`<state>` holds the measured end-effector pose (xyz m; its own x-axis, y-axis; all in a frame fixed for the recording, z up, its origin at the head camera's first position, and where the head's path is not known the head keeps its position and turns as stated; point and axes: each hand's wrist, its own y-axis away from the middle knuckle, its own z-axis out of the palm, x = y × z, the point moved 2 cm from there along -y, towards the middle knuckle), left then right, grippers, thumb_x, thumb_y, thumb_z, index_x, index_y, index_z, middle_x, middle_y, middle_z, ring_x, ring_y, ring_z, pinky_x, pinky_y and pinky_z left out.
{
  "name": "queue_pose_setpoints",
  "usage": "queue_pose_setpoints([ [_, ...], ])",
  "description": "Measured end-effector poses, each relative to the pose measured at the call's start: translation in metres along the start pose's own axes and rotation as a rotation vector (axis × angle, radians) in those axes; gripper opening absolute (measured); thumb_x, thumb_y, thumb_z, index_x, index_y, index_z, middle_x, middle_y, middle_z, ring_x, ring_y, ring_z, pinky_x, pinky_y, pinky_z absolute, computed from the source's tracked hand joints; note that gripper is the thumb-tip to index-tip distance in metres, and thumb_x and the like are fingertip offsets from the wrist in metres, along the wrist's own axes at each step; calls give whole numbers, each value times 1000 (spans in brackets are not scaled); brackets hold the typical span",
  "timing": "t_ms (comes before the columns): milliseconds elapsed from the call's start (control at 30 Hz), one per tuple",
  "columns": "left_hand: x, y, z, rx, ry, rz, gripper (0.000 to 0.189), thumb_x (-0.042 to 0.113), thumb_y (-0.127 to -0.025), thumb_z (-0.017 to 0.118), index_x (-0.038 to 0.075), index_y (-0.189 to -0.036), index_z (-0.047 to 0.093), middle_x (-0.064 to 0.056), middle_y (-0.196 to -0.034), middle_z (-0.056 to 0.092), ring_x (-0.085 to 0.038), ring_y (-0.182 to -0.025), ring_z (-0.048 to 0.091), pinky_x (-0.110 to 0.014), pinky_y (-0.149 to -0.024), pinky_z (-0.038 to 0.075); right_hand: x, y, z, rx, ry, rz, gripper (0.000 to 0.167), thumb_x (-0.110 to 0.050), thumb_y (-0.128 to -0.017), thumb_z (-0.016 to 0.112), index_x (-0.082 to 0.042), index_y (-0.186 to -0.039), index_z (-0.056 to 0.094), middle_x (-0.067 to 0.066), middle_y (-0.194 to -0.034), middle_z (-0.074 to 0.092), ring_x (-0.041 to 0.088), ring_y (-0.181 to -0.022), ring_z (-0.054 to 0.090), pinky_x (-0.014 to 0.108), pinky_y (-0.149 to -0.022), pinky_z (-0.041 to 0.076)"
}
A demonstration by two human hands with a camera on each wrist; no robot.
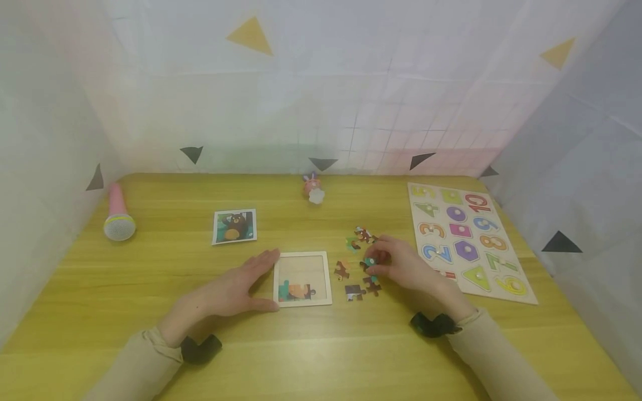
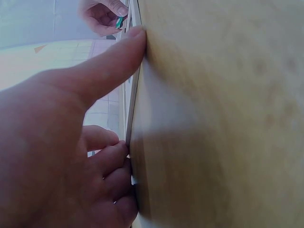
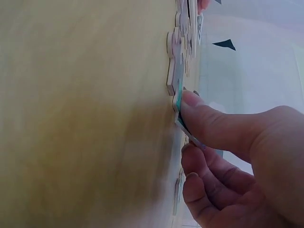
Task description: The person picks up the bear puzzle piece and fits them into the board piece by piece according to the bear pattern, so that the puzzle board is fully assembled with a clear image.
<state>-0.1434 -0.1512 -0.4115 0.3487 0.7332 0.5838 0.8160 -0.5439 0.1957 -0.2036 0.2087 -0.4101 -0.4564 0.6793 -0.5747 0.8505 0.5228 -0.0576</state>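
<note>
A shallow square puzzle tray (image 1: pixel 328 278) lies on the table with several joined pieces (image 1: pixel 297 291) along its bottom edge. My left hand (image 1: pixel 233 287) is spread beside it, thumb at the lower left corner and fingertips at the upper left. To the tray's right, my right hand (image 1: pixel 408 266) pinches a teal and dark puzzle piece (image 1: pixel 370 263) between thumb and fingers; in the right wrist view the piece (image 3: pixel 187 130) is tilted close to the table. Around that hand lie loose pieces: brown ones (image 1: pixel 342 270), a dark one (image 1: pixel 354 292) and a group farther back (image 1: pixel 363 234).
A bear picture card (image 1: pixel 234 226) lies behind the tray at left. A pink toy microphone (image 1: pixel 118 214) sits at far left, and a small pink figure (image 1: pixel 313 187) stands at the back. A number-and-shape board (image 1: pixel 481 239) lies at right. White patterned cloth (image 1: pixel 321 100) surrounds the table.
</note>
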Motion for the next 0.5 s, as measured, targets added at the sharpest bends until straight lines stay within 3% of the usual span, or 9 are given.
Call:
queue_pose_setpoints([
  [500,1,0,0,-1,-1,-3,104,57,-86,72,14,-162,15,-8,-168,12,-32,-154,14,-52,-124,18,-1,2,-2,24,-57,-86,13,-12,-83,81,-16,-95,79,-8,-78,57,9,-71,53,22,-60,47],
])
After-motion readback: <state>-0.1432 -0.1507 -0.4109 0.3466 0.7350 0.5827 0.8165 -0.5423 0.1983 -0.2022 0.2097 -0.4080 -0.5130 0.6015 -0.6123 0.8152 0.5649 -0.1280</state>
